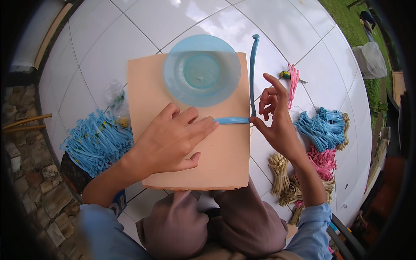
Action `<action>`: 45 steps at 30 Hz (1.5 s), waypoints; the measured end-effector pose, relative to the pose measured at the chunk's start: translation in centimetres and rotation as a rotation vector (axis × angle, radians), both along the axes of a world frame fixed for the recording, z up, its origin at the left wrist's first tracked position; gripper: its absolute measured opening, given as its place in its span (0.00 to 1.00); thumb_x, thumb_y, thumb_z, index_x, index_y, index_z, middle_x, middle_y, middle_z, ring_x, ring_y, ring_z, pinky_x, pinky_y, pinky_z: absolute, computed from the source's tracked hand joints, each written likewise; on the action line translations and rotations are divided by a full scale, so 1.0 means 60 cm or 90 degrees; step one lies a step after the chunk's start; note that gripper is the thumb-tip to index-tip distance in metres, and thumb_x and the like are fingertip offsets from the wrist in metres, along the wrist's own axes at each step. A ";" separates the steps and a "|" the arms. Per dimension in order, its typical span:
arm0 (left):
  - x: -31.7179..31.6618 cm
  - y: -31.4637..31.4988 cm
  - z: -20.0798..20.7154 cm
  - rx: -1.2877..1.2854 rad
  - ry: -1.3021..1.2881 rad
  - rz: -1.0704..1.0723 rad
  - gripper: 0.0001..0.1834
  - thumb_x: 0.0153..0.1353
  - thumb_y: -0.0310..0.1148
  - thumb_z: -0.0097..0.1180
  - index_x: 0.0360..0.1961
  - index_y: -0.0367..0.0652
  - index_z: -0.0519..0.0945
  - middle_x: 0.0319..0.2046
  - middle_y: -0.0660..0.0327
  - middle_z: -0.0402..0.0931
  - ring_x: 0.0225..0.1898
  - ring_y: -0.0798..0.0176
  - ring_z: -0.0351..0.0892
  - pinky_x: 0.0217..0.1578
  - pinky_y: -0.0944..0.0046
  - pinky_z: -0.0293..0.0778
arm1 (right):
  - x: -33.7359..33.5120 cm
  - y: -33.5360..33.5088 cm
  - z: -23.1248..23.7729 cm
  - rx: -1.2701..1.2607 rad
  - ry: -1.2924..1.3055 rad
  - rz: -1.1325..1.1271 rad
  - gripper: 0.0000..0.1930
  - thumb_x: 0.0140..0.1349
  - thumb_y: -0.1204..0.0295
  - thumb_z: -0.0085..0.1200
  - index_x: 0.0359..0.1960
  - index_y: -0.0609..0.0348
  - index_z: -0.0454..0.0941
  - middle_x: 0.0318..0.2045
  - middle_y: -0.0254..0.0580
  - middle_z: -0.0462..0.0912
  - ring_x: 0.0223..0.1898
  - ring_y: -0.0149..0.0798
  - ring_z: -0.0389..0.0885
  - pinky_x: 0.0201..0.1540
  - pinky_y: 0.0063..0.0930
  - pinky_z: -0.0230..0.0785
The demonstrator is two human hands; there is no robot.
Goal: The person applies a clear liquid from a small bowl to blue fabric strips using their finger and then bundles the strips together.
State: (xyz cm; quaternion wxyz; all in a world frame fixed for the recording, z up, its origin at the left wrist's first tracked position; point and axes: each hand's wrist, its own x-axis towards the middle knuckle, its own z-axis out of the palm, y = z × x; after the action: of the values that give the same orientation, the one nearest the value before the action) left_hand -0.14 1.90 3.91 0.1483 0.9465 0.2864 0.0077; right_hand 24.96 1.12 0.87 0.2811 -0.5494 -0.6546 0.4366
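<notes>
A flat blue strip lies across a peach-coloured board on my lap. At the board's right edge it meets a darker, narrow blue length that runs away from me and ends in a small knob; whether they are one piece I cannot tell. The index fingertip of my left hand presses on the strip's left end, its other fingers loosely bent and apart. My right hand touches the corner with its thumb, the remaining fingers raised and spread. A translucent blue bowl stands on the board's far part.
White tiles surround the board. Left lies a big heap of blue strips beside a clear plastic bag. Blue, pink and beige bundles lie right. Pink strips rest by a green-yellow handled tool.
</notes>
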 end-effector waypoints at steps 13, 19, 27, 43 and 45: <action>0.029 -0.054 -0.014 0.112 0.095 0.056 0.42 0.46 0.53 0.58 0.61 0.45 0.65 0.44 0.61 0.70 0.44 0.62 0.67 0.39 0.68 0.70 | -0.021 -0.027 -0.024 0.081 0.034 -0.106 0.37 0.51 0.89 0.51 0.62 0.55 0.50 0.32 0.40 0.70 0.34 0.32 0.73 0.40 0.28 0.72; 0.034 -0.057 -0.014 0.083 0.070 0.098 0.42 0.45 0.53 0.59 0.61 0.48 0.65 0.43 0.62 0.67 0.44 0.62 0.65 0.38 0.68 0.73 | -0.023 -0.022 -0.039 0.035 0.077 -0.149 0.32 0.55 0.84 0.51 0.61 0.58 0.52 0.31 0.40 0.70 0.32 0.31 0.74 0.37 0.24 0.72; 0.034 -0.051 -0.018 0.034 0.017 0.129 0.40 0.43 0.50 0.62 0.60 0.51 0.67 0.39 0.66 0.68 0.43 0.63 0.65 0.37 0.67 0.74 | -0.034 -0.016 -0.052 -0.045 0.300 -0.306 0.22 0.56 0.84 0.50 0.53 0.61 0.59 0.29 0.33 0.66 0.28 0.22 0.69 0.21 0.13 0.64; 0.017 -0.041 -0.030 -0.029 -0.099 0.160 0.31 0.46 0.48 0.62 0.54 0.52 0.73 0.41 0.67 0.71 0.43 0.62 0.69 0.40 0.65 0.74 | -0.043 0.048 0.013 0.309 -0.205 0.073 0.20 0.52 0.71 0.59 0.49 0.50 0.72 0.49 0.42 0.67 0.49 0.47 0.63 0.52 0.40 0.60; 0.014 -0.041 -0.035 -0.022 -0.101 0.159 0.31 0.46 0.48 0.61 0.54 0.52 0.73 0.41 0.66 0.72 0.43 0.62 0.69 0.40 0.65 0.74 | -0.055 0.067 0.015 0.363 -0.281 0.179 0.23 0.52 0.59 0.59 0.51 0.44 0.72 0.53 0.41 0.64 0.54 0.51 0.60 0.56 0.47 0.54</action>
State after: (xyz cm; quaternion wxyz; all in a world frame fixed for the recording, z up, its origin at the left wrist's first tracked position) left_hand 0.72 -0.54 1.84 0.1842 0.8972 0.3898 0.0957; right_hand 21.65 5.15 1.79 0.2120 -0.4352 -0.8633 0.1426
